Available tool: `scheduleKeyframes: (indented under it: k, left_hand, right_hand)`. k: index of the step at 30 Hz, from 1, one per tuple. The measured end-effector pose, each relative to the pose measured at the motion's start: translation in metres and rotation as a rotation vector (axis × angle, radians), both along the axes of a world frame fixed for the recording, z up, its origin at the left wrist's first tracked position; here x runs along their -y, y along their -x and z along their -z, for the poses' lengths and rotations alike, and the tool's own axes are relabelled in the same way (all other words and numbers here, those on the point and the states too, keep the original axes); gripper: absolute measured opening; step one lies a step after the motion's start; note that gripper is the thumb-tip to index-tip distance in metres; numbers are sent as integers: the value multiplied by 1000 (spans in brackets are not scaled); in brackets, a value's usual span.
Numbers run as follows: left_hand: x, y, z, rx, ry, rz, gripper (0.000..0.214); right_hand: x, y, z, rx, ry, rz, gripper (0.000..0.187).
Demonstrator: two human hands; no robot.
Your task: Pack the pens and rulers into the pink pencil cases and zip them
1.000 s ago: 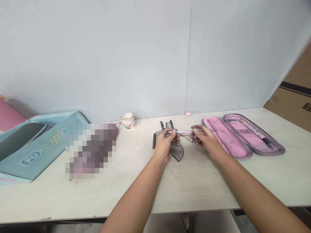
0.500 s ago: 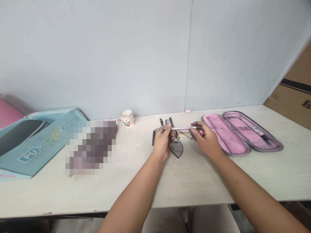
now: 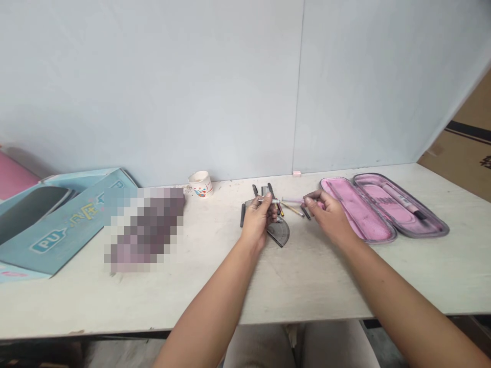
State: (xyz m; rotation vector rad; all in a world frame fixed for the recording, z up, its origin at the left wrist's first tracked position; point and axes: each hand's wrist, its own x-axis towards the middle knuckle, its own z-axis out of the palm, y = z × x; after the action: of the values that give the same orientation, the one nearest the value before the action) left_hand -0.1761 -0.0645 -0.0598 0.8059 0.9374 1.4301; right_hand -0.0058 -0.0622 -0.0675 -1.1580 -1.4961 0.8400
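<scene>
My left hand point(image 3: 258, 217) is closed, thumb and fingers pinching the whitish part of a slim pen point(image 3: 275, 201). In my right hand point(image 3: 324, 209), also closed, is the pink part of the pen point(image 3: 293, 200). A small gap separates the two parts; which one is the cap I cannot tell. Beneath and behind my hands lie a dark see-through protractor point(image 3: 282, 232), a ruler point(image 3: 264, 190), a black pen point(image 3: 270, 188) and a pencil point(image 3: 292, 209). My left hand partly hides this group.
Right of my hands lies an open pink pencil case point(image 3: 378, 234), with a thick marker point(image 3: 402, 201) inside. A paper cup point(image 3: 200, 184) and a small pink eraser point(image 3: 296, 174) stand near the wall. Leftward are a blurred-out purple object point(image 3: 148, 230) and a blue box point(image 3: 72, 232).
The pen was in one piece between my hands; now its two parts are pulled slightly apart. My right hand has shifted a little to the right.
</scene>
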Motion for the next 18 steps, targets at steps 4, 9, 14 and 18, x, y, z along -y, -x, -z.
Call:
scheduleKeyframes:
  k: [4,9,14,18]
  left_hand:
    - [-6,7,2,47,26,-89,38]
    - [-7,9,3,59,62,-99,31]
    - [-5,5,4,56,50,-36,27]
    - [-5,2,8,44,31,27,28]
  right_hand:
    - [-1,-2,6,402,-130,212,18]
    - [4,6,15,928,-152,130,13]
    - [-3,-1,14,991,-117,222,21]
    - [-18,-6,9,1114,-19,210,27]
